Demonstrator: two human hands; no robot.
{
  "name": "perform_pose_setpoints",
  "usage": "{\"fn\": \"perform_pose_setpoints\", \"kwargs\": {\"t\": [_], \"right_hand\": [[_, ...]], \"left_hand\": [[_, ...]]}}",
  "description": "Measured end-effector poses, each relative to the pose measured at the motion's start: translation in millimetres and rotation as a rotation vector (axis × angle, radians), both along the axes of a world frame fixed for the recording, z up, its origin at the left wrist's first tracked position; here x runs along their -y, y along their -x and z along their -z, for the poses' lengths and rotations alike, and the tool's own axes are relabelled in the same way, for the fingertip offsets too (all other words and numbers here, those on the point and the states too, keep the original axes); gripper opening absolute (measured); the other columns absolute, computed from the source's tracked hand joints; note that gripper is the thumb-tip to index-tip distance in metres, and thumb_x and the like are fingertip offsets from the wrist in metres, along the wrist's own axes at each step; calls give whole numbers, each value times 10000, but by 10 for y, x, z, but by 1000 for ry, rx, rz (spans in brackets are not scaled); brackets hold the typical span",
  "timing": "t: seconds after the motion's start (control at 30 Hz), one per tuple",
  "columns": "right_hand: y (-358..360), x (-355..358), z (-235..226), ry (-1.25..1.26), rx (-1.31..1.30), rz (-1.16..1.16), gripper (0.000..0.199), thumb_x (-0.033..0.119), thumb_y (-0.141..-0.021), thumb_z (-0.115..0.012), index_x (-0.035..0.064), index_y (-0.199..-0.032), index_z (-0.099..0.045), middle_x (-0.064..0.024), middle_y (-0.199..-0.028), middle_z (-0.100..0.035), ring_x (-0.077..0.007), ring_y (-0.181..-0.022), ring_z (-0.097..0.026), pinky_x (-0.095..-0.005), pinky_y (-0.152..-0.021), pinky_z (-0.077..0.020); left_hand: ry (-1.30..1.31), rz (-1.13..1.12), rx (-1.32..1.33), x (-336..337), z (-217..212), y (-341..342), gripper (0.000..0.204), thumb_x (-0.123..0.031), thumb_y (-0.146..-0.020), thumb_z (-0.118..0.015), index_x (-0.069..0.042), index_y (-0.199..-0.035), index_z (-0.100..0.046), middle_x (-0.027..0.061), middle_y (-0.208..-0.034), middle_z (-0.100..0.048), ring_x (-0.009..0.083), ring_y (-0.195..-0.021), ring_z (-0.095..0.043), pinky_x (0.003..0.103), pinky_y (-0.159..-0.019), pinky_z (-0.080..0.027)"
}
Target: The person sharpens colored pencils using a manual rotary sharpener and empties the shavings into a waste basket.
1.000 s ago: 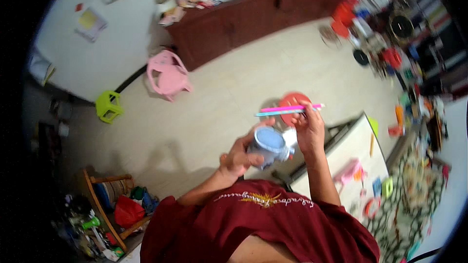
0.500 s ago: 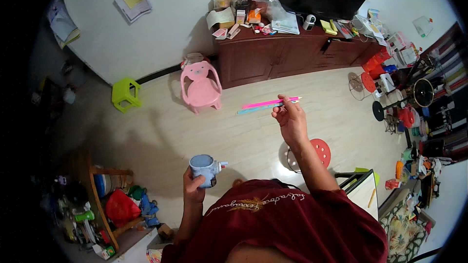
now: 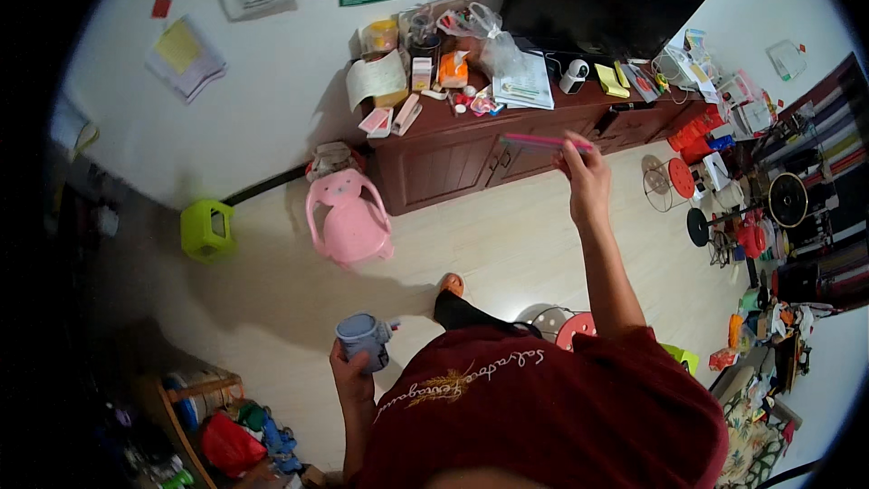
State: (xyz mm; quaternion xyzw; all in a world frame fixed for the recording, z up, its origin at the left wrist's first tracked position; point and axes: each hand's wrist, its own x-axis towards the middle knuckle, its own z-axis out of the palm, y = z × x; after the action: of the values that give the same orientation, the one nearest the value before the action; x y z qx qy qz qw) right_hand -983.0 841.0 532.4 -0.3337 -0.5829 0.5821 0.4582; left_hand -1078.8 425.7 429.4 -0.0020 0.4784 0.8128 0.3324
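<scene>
Up front, right hand [image 3: 587, 183] pinches thin pink sticks [image 3: 541, 141], prob light n bendy, hold mid. Left hand [image 3: 348, 371] wraps blue cup [image 3: 364, 340].

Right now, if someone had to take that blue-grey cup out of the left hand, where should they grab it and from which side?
Probably the upper rim of the blue-grey cup, coming from above. The left hand wraps its lower body from below and behind, and a small part juts out on the cup's right, so the open top, which stands upright, is the freest part.
</scene>
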Motion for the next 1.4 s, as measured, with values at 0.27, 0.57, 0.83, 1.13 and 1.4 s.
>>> {"fn": "perform_pose_setpoints", "kwargs": {"t": [0.27, 0.57, 0.83, 1.13, 1.4], "right_hand": [[1895, -2049, -568, -548, 75, 9, 258, 137, -829, -664, -33, -1021, -637, -61, -793, -659, -92, -695, -593, -235, -640, -480], [3729, -3945, 49, -841, 543, 19, 235, 220, -828, -638, 31, -963, -670, -69, -747, -671, -118, -655, -611, -252, -627, -479], [4509, -4741, 886, -725, 834, 44, 241, 302, -775, -626, 100, -885, -698, -171, -793, -658, -345, -740, -642, -405, -672, -518], [4646, -4868, 1633, -715, 1072, -116, 274, 315, -789, -629, 95, -941, -685, -174, -808, -658, -340, -784, -637, -419, -717, -505], [4729, -5036, 1392, -638, 957, -35, 349, 331, -695, -711, 65, -918, -682, -146, -865, -671, -317, -809, -651, -378, -725, -520]], "left_hand": [[-34, -61, -48, -1595, -30, 1126, 655, 4, -574, -642, 43, -1203, -464, 112, -1117, -577, 241, -1029, -576, 378, -937, -443], [-5, 323, 11, -3307, 44, 2556, 704, -117, -559, -773, 32, -1193, -507, 102, -1096, -608, 223, -1019, -593, 334, -939, -437], [-7, 517, 48, -4214, -52, 3501, 758, -147, -535, -835, 24, -1197, -506, 78, -1090, -609, 187, -1013, -587, 314, -925, -439], [56, 486, 101, -4478, 207, 3870, 759, -136, -538, -828, 30, -1204, -506, 91, -1103, -610, 199, -1036, -585, 326, -943, -437], [32, 453, 107, -4658, 205, 3965, 752, -135, -537, -829, 28, -1199, -513, 88, -1107, -609, 202, -1032, -586, 327, -940, -439]]}}
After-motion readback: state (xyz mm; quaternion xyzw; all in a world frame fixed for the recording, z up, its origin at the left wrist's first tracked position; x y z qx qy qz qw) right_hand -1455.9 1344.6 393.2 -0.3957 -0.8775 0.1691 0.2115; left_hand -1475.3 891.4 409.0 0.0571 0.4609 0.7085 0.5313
